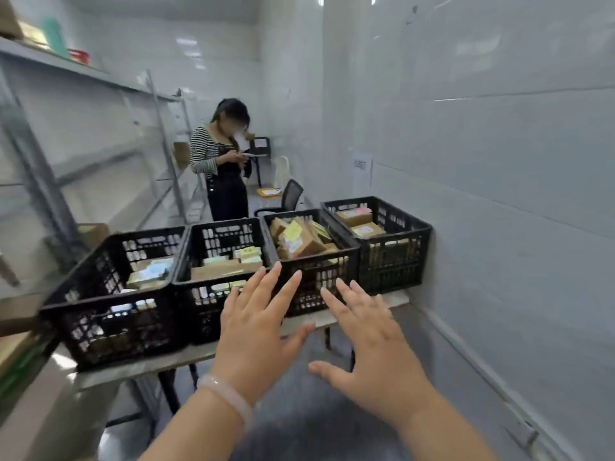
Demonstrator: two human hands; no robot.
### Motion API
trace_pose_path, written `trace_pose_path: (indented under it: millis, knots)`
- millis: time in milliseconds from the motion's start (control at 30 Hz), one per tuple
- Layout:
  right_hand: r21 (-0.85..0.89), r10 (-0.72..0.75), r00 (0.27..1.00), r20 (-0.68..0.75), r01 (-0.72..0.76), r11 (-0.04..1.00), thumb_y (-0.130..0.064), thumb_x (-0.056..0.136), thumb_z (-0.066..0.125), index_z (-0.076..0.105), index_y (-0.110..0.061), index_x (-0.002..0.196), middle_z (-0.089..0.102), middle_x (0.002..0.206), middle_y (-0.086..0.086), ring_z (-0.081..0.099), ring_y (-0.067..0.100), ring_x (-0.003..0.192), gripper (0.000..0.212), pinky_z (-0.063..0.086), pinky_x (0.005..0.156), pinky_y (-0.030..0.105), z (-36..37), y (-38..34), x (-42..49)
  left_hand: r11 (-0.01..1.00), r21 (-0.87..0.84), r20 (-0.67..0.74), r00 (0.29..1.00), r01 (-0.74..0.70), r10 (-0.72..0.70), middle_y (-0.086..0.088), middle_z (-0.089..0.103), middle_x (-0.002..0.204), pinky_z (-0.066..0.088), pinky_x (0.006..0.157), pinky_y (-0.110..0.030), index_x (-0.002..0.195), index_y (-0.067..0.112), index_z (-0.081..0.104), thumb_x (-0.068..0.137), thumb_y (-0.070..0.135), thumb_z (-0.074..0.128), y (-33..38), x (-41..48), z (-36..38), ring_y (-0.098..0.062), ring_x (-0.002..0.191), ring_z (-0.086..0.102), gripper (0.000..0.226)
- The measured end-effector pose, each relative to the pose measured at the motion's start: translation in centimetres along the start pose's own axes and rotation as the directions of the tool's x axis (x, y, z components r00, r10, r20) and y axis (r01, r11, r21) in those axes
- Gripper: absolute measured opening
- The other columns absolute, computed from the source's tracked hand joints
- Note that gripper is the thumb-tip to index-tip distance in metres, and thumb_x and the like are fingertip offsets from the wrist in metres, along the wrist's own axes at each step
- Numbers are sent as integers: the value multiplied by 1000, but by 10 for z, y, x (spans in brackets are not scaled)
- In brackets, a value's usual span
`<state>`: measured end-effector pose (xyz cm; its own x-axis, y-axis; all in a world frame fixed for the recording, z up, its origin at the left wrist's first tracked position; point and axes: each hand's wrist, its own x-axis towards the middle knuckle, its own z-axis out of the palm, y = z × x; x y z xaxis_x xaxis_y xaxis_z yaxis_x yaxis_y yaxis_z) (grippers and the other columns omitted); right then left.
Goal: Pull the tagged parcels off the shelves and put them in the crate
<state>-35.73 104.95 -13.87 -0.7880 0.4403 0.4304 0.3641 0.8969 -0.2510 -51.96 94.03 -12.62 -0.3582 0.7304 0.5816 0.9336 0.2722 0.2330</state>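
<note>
- Looks like a small parcel sorting or storage room, not a home.
- Shown by grey metal shelves [100, 78] along the left side, with a few boxes on top.
- Shown also by four black plastic crates [233, 261] in a row on a narrow table [396, 299], filled with brown cardboard parcels [301, 242] bearing labels.
- Plain white walls [499, 128], a printed notice [362, 166] stuck on one.
- Further back, an office chair [291, 196] and another person [223, 161] standing.

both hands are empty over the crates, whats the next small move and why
Probably turn left to the shelves for another parcel: the left hand and right hand are open and hold nothing, and the crates already hold boxes.
</note>
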Motion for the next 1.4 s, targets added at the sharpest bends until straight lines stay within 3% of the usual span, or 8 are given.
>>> trace_pose_path:
  millis: [300,433,600,767,967,1133,1233,1400]
  knots:
    - [184,-450,880,153,422,888,-85,76,28,-23,-57,139,-26,151,-29,-30,-5,138,86,-16,116,31,105,-145,109,886,194,-124,907,421,-404,13,16,161,-1,120,-41,147,50,13,86,67,46,-162,-84,-66,-5,147,3,71]
    - [280,-604,778,173,549,787,-81,77,33,-21,-55,139,-26,152,-27,-29,-3,139,86,-17,116,31,149,-193,139,767,282,-183,817,577,-547,10,17,161,6,120,-47,150,46,21,86,66,48,-196,-118,-89,-12,149,10,72]
    - [397,-787,596,160,691,604,-76,76,36,-22,-54,139,-21,154,-22,-26,-1,141,89,-14,117,33,188,-251,161,532,384,-312,648,755,-695,9,12,163,6,119,-45,150,48,12,86,65,47,-215,-160,-120,-16,150,10,75]
    - [466,-909,389,150,783,412,-80,74,39,-25,-46,144,-25,157,-13,-29,8,142,101,-10,119,41,209,-303,162,309,401,-407,470,862,-783,12,-1,163,4,120,-45,143,56,-5,87,66,49,-197,-204,-138,-14,151,0,78]
    - [579,-979,191,75,791,199,-83,72,32,-17,-45,148,-17,160,-14,-22,8,145,98,-8,119,41,219,-345,123,77,390,-526,291,918,-800,9,18,162,12,120,-47,150,47,17,85,60,57,-151,-252,-159,-14,149,15,78]
    - [654,-996,79,27,752,78,-84,72,30,-16,-45,148,-15,160,-16,-22,6,144,97,-12,118,38,209,-379,56,-72,371,-569,165,926,-806,12,17,162,11,119,-46,151,49,10,86,65,40,-98,-312,-176,-11,149,14,74]
    - [680,-1000,-6,-23,733,-20,-83,73,28,-17,-47,147,-15,160,-17,-22,4,144,95,-11,118,37,192,-402,3,-144,354,-611,112,924,-784,12,18,162,13,119,-46,151,48,12,88,64,45,-62,-356,-194,-11,149,14,73]
    - [715,-996,-53,-65,694,-84,-80,76,35,-23,-52,142,-23,154,-22,-26,1,141,93,-18,112,32,156,-449,-105,-232,350,-646,54,908,-762,13,13,162,11,121,-45,148,52,1,88,66,41,11,-440,-230,-10,149,10,74]
